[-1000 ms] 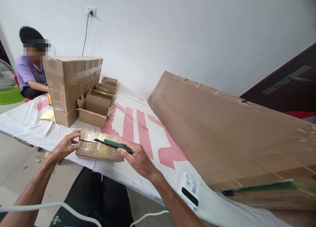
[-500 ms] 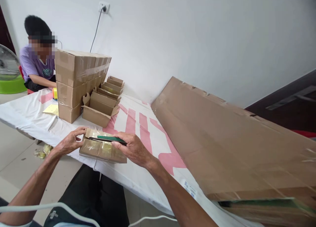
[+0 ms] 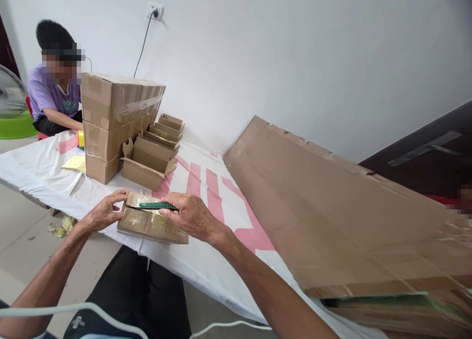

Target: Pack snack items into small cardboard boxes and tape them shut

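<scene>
White-and-pink cloth (image 3: 206, 265): box (image 3: 147, 226) at near edge, long axis left-right. Left hand (image 3: 105, 212) pinches box's left end between thumb and fingers. Right hand (image 3: 193, 215) over right half, fingers closed round cutter (image 3: 157, 206). Cutter roughly along box's long axis, at seam (image 3: 134, 209); contact not clear.

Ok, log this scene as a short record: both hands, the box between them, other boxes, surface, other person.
left hand: touching the left end of a taped cardboard box
right hand: holding a green utility knife over the box's top
box condition: gap in the top seam near the left hand
other boxes: open cardboard boxes in a row beside stacked, taped cartons
surface: white cloth with pink markings
other person: seated, purple shirt, partly behind the cartons
</scene>
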Available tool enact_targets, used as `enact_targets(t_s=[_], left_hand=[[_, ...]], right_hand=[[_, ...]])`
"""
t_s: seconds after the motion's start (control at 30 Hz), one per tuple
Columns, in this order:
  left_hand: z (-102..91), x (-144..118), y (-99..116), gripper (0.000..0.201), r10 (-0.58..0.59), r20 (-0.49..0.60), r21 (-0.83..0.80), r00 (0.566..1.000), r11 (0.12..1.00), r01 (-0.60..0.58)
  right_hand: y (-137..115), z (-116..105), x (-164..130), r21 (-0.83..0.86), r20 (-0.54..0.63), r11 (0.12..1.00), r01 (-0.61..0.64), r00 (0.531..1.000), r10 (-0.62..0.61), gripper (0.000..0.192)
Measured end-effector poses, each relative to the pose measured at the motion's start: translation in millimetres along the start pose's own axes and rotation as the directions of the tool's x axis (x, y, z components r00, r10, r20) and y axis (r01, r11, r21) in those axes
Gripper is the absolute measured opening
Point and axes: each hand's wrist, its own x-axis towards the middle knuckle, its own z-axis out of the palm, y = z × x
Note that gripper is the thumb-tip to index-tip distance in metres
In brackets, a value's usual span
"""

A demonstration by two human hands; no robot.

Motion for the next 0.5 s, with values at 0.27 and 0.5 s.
enact_targets(t_s=[0.27,0.5], left_hand=[[-0.7,2.2,0.8,0.040,-0.034,0.010,-0.008,0.999,0.999,0.034],[-1.9,2.8,4.7,0.042,-0.059,0.021,0.009,0.998,0.998,0.059]], right_hand=[[-10.8,-9.0,20.0,-0.201,0.084,0.980,0.012,0.996,0.005,0.016],[-38.5,-31.4,31.7,-0.425,0.293,0.905,-0.034,0.940,0.173,0.026]])
